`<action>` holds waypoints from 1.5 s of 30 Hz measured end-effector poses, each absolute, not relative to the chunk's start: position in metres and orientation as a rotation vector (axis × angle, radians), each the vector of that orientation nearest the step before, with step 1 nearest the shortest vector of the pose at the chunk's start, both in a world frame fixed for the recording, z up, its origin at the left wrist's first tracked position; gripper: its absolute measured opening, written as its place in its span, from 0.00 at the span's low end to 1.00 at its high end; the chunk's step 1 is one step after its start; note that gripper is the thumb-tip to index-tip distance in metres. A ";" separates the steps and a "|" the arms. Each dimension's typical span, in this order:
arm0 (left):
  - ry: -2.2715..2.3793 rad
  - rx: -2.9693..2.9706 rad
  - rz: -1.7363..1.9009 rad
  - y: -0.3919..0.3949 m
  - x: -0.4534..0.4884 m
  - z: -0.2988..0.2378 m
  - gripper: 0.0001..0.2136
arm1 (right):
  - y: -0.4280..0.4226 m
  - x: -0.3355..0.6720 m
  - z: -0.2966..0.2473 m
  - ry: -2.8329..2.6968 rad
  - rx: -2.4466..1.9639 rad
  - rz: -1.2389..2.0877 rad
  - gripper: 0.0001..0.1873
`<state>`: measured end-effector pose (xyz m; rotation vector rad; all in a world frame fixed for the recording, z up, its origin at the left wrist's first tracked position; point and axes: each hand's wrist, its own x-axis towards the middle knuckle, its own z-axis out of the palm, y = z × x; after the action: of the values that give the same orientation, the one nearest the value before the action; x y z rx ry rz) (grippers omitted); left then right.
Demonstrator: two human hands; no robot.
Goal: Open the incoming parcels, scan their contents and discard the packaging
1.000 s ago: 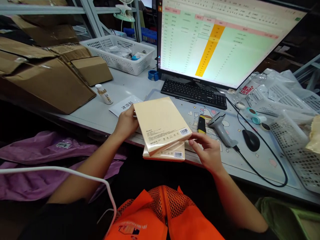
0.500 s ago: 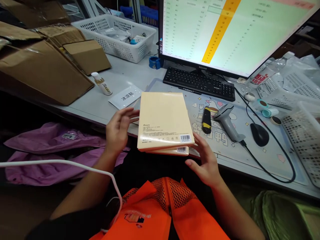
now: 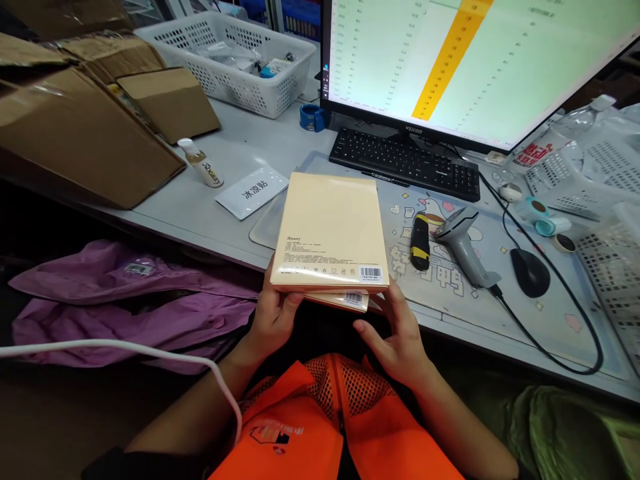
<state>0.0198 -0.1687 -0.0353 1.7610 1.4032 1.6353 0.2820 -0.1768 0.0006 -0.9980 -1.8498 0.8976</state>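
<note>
Centrally, two stacked cream boxes over the desk edge, left hand gripping their lower left corner, right hand half open, fingers supporting the lower right corner, barcode scanner at right.

We see the monitor cut off by the top and right edges, and its spreadsheet entries are too small for us to read. The top box covers nearly all of the lower box; only a near strip with a barcode label shows. The fine print on both is illegible. On the left hand, the fingers are hidden beneath the boxes. On the right hand, the fingertips vanish under the lower box, so we cannot tell whether it grips. The cardboard box runs off the left edge, the mesh basket off the right. We cannot make out what the white basket holds.
</note>
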 end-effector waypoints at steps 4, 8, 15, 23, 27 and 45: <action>1.427 1.798 1.638 -0.168 0.024 -0.034 0.20 | -0.176 0.281 -0.001 -1.826 -1.019 0.886 0.50; 1.430 1.799 1.671 -0.167 0.026 -0.033 0.19 | -0.175 0.281 -0.002 -1.823 -1.020 0.881 0.49; 1.423 1.754 1.646 -0.166 0.023 -0.032 0.14 | -0.173 0.282 -0.002 -1.812 -1.027 0.874 0.48; 1.477 1.675 1.466 -0.157 0.017 -0.001 0.16 | -0.168 0.284 0.008 -1.893 -1.060 0.853 0.51; 1.501 1.702 1.438 -0.156 0.020 0.003 0.19 | -0.168 0.286 0.008 -1.886 -1.085 0.862 0.51; 1.413 1.636 1.495 -0.168 0.008 -0.053 0.35 | -0.180 0.283 -0.002 -1.831 -0.957 0.788 0.38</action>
<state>0.0083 -0.1680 -0.0533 1.6362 1.4131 1.4947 0.2834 -0.1795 -0.0018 -0.9575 -1.8307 0.7879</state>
